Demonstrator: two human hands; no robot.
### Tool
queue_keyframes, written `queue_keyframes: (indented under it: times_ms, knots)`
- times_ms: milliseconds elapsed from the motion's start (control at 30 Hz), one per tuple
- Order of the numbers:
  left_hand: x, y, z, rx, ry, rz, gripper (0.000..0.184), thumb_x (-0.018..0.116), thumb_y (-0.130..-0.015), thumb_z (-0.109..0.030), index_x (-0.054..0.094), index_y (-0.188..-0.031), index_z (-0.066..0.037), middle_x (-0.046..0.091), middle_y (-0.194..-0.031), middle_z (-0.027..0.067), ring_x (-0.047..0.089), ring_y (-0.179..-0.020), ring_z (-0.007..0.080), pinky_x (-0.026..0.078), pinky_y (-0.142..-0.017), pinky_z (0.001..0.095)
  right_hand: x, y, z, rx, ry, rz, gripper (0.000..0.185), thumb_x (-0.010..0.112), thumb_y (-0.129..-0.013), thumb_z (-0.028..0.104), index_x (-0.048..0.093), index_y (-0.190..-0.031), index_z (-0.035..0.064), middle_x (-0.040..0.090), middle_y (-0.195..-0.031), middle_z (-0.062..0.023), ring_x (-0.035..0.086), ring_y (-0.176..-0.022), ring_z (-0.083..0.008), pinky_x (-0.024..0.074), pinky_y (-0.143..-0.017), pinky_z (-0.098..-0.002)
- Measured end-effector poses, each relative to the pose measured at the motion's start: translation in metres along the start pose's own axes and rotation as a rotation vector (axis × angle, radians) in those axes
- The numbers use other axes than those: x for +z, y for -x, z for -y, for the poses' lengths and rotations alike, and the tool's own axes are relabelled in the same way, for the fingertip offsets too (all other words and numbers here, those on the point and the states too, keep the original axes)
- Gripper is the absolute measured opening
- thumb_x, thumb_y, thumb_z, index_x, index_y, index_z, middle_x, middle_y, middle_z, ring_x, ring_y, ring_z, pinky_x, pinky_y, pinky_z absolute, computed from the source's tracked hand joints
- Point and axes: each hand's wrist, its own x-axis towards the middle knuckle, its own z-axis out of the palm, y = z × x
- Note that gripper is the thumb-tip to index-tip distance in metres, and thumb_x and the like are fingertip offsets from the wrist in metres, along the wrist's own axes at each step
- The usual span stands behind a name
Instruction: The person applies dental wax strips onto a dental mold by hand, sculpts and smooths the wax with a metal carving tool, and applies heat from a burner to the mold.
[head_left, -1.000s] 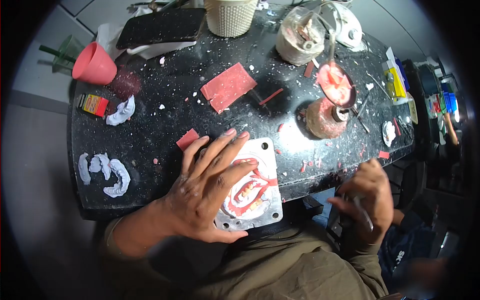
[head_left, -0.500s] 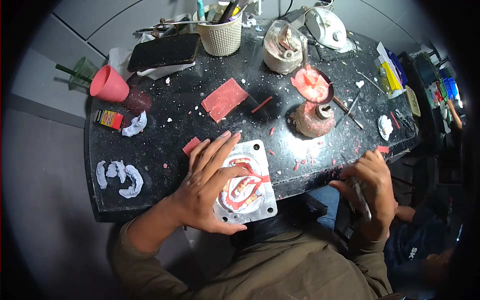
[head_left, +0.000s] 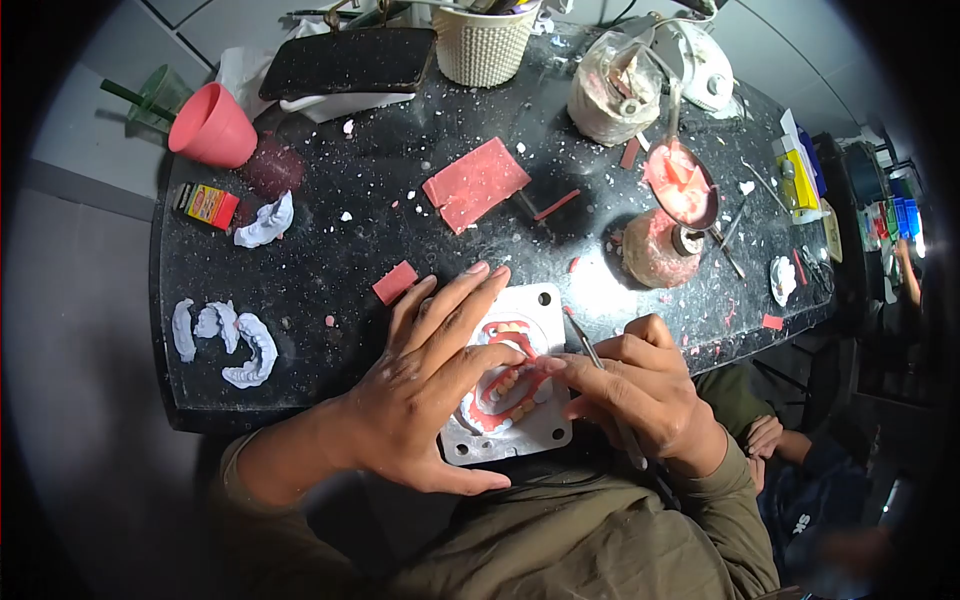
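Observation:
A square metal dental flask (head_left: 548,432) lies at the table's front edge, holding white plaster with several teeth set in red wax (head_left: 516,412). My left hand (head_left: 415,390) spans its left side, thumb along the near edge and fingers beyond the far edge, index fingertip on the wax. My right hand (head_left: 640,385) is at the flask's right side, with thumb and index fingertip at the wax there. A thin metal wax carver (head_left: 632,442) is held in this hand, its red-smeared tip pointing up and away. My fingertips partly hide the wax between the hands.
Pink wax sheets (head_left: 475,185) lie beyond the flask. A ladle of pink wax (head_left: 682,185) rests over a round burner (head_left: 655,250). White plaster-like arch pieces (head_left: 255,350) lie at left, near a pink cup (head_left: 213,128). Another person's hands (head_left: 765,437) are at right.
My right hand has moved left from beside the table edge to the flask, bringing the carver along. My left hand stays on the flask. The camera view has shifted slightly.

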Motion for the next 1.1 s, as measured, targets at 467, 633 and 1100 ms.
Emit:
queue_keyframes:
  times_ms: [467, 633, 1100]
  knots:
    - [-0.006, -0.001, 0.001, -0.026, 0.077, 0.007, 0.085, 0.078, -0.074, -0.063, 0.058, -0.123, 0.004, 0.028, -0.158, 0.0382, 0.022, -0.149, 0.0524, 0.018, -0.116, 0.0674, 0.008, -0.007, -0.011, 0.003, -0.033, 0.042, 0.043, 0.083, -0.076, 0.016, 0.073, -0.115, 0.0014, 0.069, -0.078, 0.0015, 0.057, -0.068, -0.0132, 0.0337, -0.062, -0.0301]
    - [-0.006, -0.001, 0.003, -0.019, 0.134, 0.013, 0.082, 0.078, -0.076, -0.062, 0.057, -0.120, 0.004, 0.025, -0.159, 0.0395, 0.018, -0.150, 0.0538, 0.015, -0.117, 0.0668, 0.005, -0.014, -0.012, 0.031, -0.068, 0.086, 0.041, 0.083, -0.078, 0.016, 0.074, -0.115, 0.0015, 0.069, -0.081, 0.0013, 0.055, -0.066, -0.0136, 0.0333, -0.062, -0.0309]
    - [0.000, 0.001, 0.008, -0.071, 0.219, 0.051, 0.075, 0.079, -0.081, -0.056, 0.054, -0.124, 0.001, 0.014, -0.165, 0.0343, -0.002, -0.154, 0.0525, 0.004, -0.116, 0.0734, 0.005, -0.014, -0.018, 0.141, -0.242, 0.104, 0.038, 0.083, -0.079, 0.016, 0.073, -0.113, 0.0035, 0.076, -0.099, -0.0009, 0.056, -0.067, -0.0145, 0.0357, -0.064, -0.0315]
